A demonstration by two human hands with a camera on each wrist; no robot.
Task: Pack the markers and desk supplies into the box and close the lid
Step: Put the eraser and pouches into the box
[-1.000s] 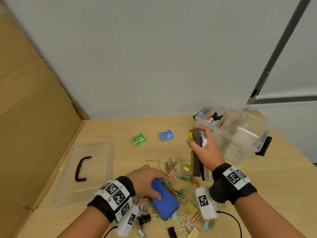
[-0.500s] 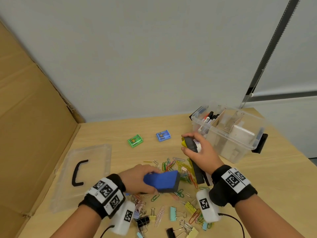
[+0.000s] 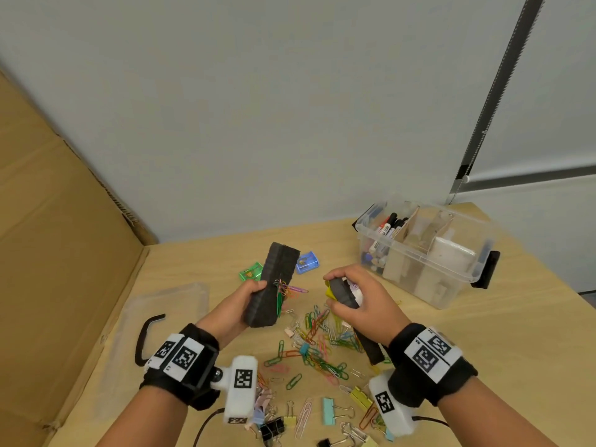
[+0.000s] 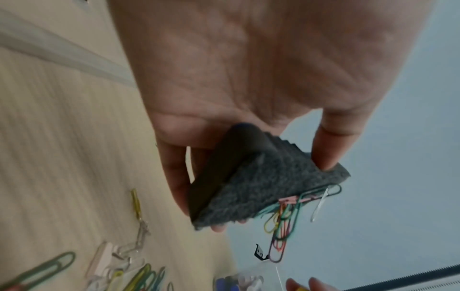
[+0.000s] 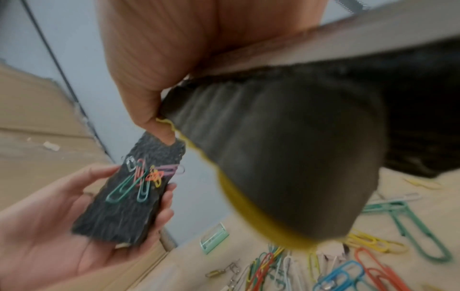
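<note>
My left hand grips a whiteboard eraser raised on end above the table, its dark felt face turned toward me. Several coloured paper clips cling to that felt. My right hand holds a stack of erasers, yellow and white with dark felt, over the clip pile. The clear plastic box stands open at the right, with markers in its left compartment and cardboard dividers beside them.
Loose paper clips and binder clips litter the table in front of me. A green sharpener and a blue sharpener lie further back. The clear lid with its black handle lies at left beside a cardboard wall.
My left hand lifted the blue-backed eraser off the table and turned it upright, felt side toward me, with clips stuck on. My right hand dropped lower and away from the box.
</note>
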